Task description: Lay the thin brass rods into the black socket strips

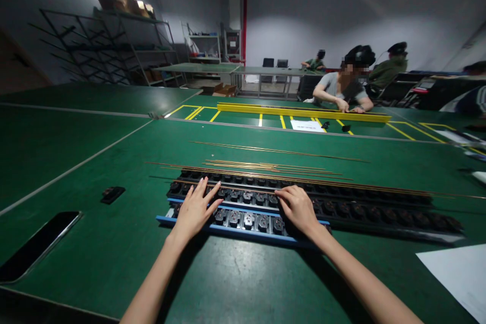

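Observation:
My left hand (195,208) lies with fingers spread over the left end of a blue-edged rail (243,235) that holds a row of black socket-like modules (249,220). My right hand (299,207) is curled at the right part of the same rail, thumb and fingertips pinched together. A thin brass strip (243,188) runs along the rows from under my left fingers to the right fingertips. Just behind lie more loose brass strips (266,166). Longer black rails with modules (372,211) stretch off to the right. The right palm hides some modules.
A phone (40,245) and a small black part (113,194) lie on the green table at left. White paper (461,276) covers the right front corner. Across the table a yellow rail (304,112) lies before a seated person (343,88). Shelves (144,45) stand behind.

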Demonstrator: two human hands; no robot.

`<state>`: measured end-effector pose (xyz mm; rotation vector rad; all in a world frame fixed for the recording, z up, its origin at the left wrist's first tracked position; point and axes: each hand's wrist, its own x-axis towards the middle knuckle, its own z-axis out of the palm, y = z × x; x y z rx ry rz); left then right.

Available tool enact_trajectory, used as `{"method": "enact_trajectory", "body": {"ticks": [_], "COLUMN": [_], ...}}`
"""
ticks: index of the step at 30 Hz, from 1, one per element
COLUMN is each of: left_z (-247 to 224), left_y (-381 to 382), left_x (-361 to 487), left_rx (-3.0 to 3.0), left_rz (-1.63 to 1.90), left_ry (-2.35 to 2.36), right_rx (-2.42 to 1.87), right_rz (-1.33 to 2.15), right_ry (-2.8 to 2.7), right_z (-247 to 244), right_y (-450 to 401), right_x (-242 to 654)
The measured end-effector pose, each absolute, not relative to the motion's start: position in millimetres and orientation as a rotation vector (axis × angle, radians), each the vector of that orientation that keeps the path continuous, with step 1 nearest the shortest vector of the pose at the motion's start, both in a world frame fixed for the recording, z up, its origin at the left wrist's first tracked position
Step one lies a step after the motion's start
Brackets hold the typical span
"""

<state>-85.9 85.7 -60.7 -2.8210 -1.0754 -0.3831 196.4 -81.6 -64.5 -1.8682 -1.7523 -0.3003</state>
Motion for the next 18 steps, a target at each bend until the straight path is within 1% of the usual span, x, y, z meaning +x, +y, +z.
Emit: {"method": "enact_trajectory", "body": {"ticks": [10,18], "left_z": [-62.3,-61.0], "left_y": [85.3,85.7], "left_x": [-85.8,-85.9], "left_rx": [-2.822,-2.835], "left_rz": [-0.452,-0.375], "left_ry": [-1.071,-1.082], "right_rx": [-1.936,-1.974], "right_rz": [-0.327,-0.078], "right_ry": [-1.738,-1.909], "right_z": [-55.0,-52.4], "right_y": [-80.5,-54.3], "right_x": [185.8,134.8]}}
